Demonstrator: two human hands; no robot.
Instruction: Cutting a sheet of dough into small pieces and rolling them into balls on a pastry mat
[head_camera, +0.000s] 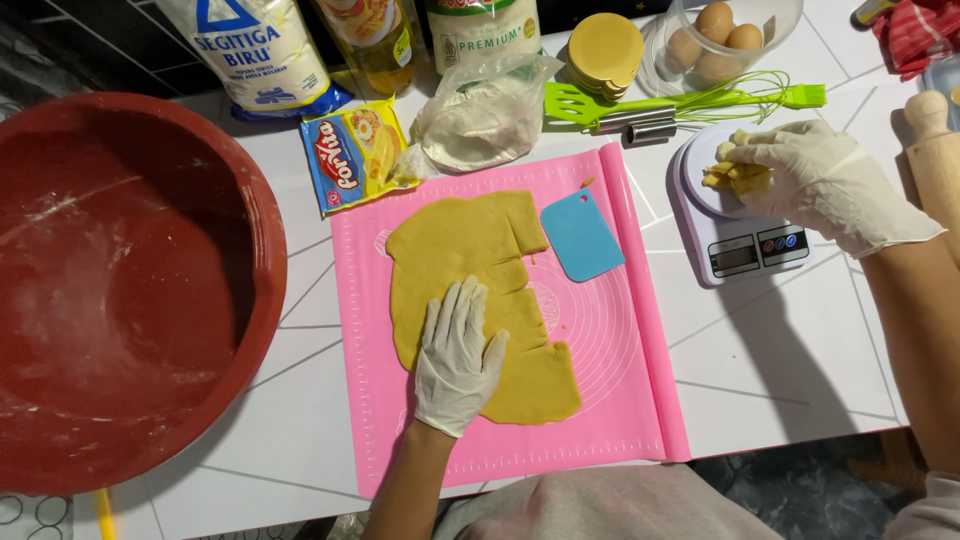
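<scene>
Yellow dough sheet (480, 300) lies on the pink mat (620, 400), with the gloved left hand (457, 360) pressed flat and open on it. Gloved right hand (815, 180) grips dough scraps (738, 178) over the kitchen scale (735, 250). Behind, a clear bowl (775, 20) holds eggs (722, 35); the red basin (130, 290) carries only flour dust.

There is one view only, from a camera on the person's head, looking almost straight down on the white bench (760, 370) at close range. The pink mat (620, 400) sits at the middle of the picture and serves as the landmark. The person's body lies below the mat at the bottom edge; the far side of the bench, beyond the mat, runs along the top edge. Left of the mat the frame reaches a large red bowl (130, 290), right of it a small kitchen scale (735, 250).
</scene>
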